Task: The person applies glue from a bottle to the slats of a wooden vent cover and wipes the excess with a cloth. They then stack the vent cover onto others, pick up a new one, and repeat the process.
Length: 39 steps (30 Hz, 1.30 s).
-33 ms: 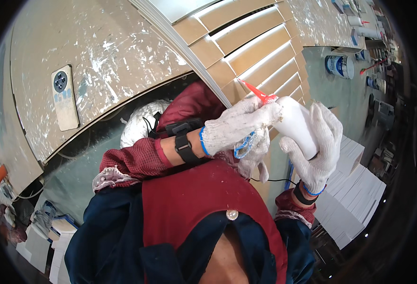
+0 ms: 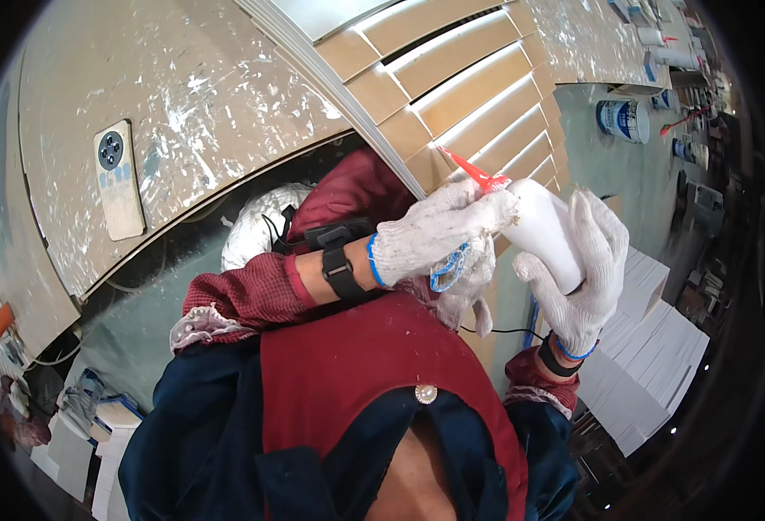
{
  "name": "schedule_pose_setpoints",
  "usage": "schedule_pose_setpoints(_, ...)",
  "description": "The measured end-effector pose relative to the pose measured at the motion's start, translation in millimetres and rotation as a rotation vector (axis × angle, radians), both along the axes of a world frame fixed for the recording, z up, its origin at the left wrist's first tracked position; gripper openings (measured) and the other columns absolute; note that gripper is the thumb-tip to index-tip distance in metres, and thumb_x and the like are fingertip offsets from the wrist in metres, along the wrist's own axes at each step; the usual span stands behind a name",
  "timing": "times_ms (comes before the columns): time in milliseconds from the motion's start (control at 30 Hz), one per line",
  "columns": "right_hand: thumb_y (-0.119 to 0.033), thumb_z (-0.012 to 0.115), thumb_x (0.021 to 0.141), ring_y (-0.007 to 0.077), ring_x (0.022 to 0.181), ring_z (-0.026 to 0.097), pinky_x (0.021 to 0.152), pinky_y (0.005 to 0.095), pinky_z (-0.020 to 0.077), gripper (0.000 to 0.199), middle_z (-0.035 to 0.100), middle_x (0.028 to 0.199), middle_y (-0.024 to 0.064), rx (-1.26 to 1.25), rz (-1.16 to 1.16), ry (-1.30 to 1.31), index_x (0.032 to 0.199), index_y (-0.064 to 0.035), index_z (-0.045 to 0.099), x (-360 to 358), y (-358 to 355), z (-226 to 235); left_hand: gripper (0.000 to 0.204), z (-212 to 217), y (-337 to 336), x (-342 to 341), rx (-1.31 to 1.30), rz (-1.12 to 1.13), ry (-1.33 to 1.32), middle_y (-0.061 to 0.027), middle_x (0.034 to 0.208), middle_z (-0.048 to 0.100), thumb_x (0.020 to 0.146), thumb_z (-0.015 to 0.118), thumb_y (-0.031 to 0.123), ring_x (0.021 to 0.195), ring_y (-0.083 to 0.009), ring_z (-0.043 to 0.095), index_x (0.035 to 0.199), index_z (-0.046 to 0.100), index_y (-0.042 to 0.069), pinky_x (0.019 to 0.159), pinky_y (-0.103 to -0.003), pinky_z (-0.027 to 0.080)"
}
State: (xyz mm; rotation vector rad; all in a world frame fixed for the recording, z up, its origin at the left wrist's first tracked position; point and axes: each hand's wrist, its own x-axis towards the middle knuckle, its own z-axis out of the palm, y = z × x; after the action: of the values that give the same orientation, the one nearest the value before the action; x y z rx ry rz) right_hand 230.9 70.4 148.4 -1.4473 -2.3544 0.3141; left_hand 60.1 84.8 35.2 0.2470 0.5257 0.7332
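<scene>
A white sealant tube [image 2: 546,233] with a red nozzle [image 2: 473,172] is held up in front of me. My right hand [image 2: 586,269], in a white knit glove, wraps around the tube's body. My left hand [image 2: 434,234], also gloved, pinches the tube's front end at the base of the nozzle. A loose white glove with a blue cuff [image 2: 462,280] hangs under my left hand. The nozzle tip touches the edge of a tan louvered wooden panel [image 2: 460,78] where the slats meet the frame. A black band sits on my left wrist [image 2: 341,271].
A phone [image 2: 120,181] lies on the paint-flecked tan board [image 2: 208,95] at the left. A blue and white can [image 2: 625,120] stands at the upper right. Stacks of white sheets [image 2: 660,347] sit at the right, and a white bundle [image 2: 256,227] lies under the board.
</scene>
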Motion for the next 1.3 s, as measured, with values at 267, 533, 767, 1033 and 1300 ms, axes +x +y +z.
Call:
schedule_pose_setpoints(267, -0.016, 0.087, 0.064, 0.0360, 0.115, 0.054, 0.094, 0.0428, 0.0464, 0.075, 0.056, 0.124, 0.0206, 0.067, -0.029, 0.089, 0.130, -0.0010, 0.055, 8.3, -6.3, -20.4, 0.043, -2.3, 0.1, -3.9, 0.088, -0.070, 0.027, -0.0005, 0.111, 0.058, 0.096, 0.058, 0.024, 0.098, -0.0049, 0.052, 0.132, 0.051, 0.001, 0.084, -0.020, 0.043)
schedule_pose_setpoints(533, -0.017, 0.086, 0.065, 0.0352, 0.116, 0.053, 0.096, 0.0426, 0.0459, 0.076, 0.056, 0.124, 0.0207, 0.084, -0.017, 0.128, 0.131, -0.0008, 0.054, 7.5, -4.4, -17.0, 0.039, -5.2, 0.0, -6.3, 0.216, -0.029, 0.071, 0.0005, 0.110, 0.058, 0.098, 0.055, 0.023, 0.098, -0.0045, 0.051, 0.130, 0.052, 0.001, 0.084, -0.021, 0.042)
schedule_pose_setpoints(767, -0.020, 0.087, 0.065, 0.0344, 0.116, 0.053, 0.095, 0.0414, 0.0465, 0.078, 0.055, 0.125, 0.0200, 0.086, 0.017, 0.119, 0.132, -0.0019, 0.052, 1.7, 5.7, -22.6, 0.033, -2.1, 8.0, -12.6, 0.225, -0.006, 0.113, 0.0032, 0.092, 0.057, 0.096, 0.059, 0.030, 0.083, -0.0030, 0.051, 0.114, 0.059, 0.003, 0.070, -0.020, 0.043)
schedule_pose_setpoints(1033, -0.020, 0.087, 0.064, 0.0339, 0.115, 0.054, 0.094, 0.0401, 0.0476, 0.078, 0.054, 0.125, 0.0196, 0.061, 0.016, 0.149, 0.132, -0.0028, 0.054, -0.1, 7.3, -21.6, 0.034, 10.9, 4.8, -13.3, 0.086, 0.102, 0.072, 0.0032, 0.088, 0.057, 0.095, 0.060, 0.032, 0.079, -0.0034, 0.052, 0.112, 0.061, 0.003, 0.069, -0.021, 0.044)
schedule_pose_setpoints(1300, -0.021, 0.088, 0.062, 0.0339, 0.112, 0.055, 0.092, 0.0400, 0.0478, 0.076, 0.058, 0.121, 0.0192, 0.080, 0.016, 0.072, 0.129, -0.0021, 0.057, -1.9, 1.7, -11.7, 0.036, 7.8, 12.2, -16.4, 0.102, -0.084, 0.172, -0.0021, 0.110, 0.061, 0.095, 0.061, 0.019, 0.102, -0.0077, 0.053, 0.125, 0.056, 0.000, 0.088, -0.023, 0.042)
